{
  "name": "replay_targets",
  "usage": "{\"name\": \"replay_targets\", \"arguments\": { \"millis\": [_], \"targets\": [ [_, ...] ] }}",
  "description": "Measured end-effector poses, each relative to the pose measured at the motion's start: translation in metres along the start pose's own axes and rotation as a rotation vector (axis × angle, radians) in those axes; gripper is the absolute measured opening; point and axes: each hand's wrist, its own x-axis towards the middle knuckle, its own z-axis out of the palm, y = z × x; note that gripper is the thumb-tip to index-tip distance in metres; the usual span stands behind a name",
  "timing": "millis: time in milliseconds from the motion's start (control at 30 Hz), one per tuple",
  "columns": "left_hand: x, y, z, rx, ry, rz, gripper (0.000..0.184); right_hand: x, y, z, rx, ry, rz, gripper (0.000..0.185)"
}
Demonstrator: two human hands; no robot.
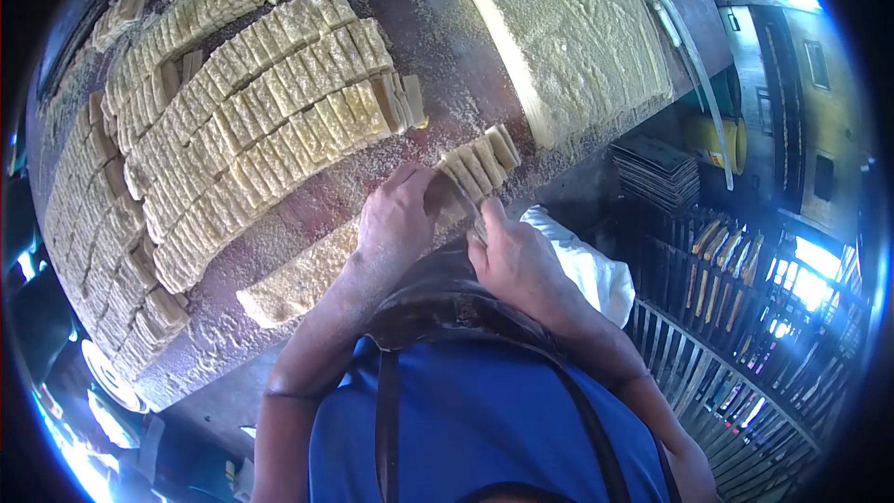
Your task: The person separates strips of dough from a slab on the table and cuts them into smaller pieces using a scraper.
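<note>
**One short row of slices (473, 168), just beyond the grip**

I have both bare hands close together at the table (428, 47) edge. The left hand (399, 216) is half curled, its fingertips at the near end of the row – seemingly touching it. The right hand (514, 259) sits just beside, fingers bent well in. A thin, dark edge shows between the two, but from here I can't tell what it is or which hand has hold of it.

The row runs away from the grip, up and to the right, its far slice tilted. Left of the grip, partly behind the left forearm, I see an uncut strip (303, 275). Farther out to the left lie long, curving rows of cut pieces (265, 107). Beyond the grip to the right spreads a broad, crumb-dusted slab (587, 42); right of the right hand hangs a white bag (591, 265).
</note>
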Motion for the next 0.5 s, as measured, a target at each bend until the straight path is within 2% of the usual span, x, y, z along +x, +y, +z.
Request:
{"name": "replay_targets", "arguments": {
  "millis": [67,133,233,300,400,433,500],
  "targets": [
    [0.0,-0.002,0.002,-0.075,0.015,0.011,0.021,0.006,0.003,0.003,-0.005,-0.086,0.052,0.027],
    [0.002,-0.01,0.005,-0.028,0.028,0.02,0.019,0.032,0.015,0.03,0.073,0.006,-0.055,0.027],
    [-0.003,-0.007,0.006,0.007,0.047,0.018,0.015,0.057,0.019,0.05,0.06,0.046,-0.056,0.027],
    [-0.004,0.0,0.005,0.002,0.067,0.027,0.013,0.052,0.027,0.046,0.125,0.049,-0.096,0.034],
    [-0.007,-0.005,0.004,0.052,0.064,0.055,0.015,0.034,0.033,0.048,0.12,0.216,-0.324,0.05],
    [-0.01,-0.004,0.004,0.055,0.095,0.051,0.017,0.033,0.037,0.054,0.128,0.209,-0.331,0.05],
    [-0.015,-0.002,0.003,0.057,0.13,0.053,0.02,0.032,0.035,0.057,0.143,0.182,-0.207,0.05]
  ]
}}
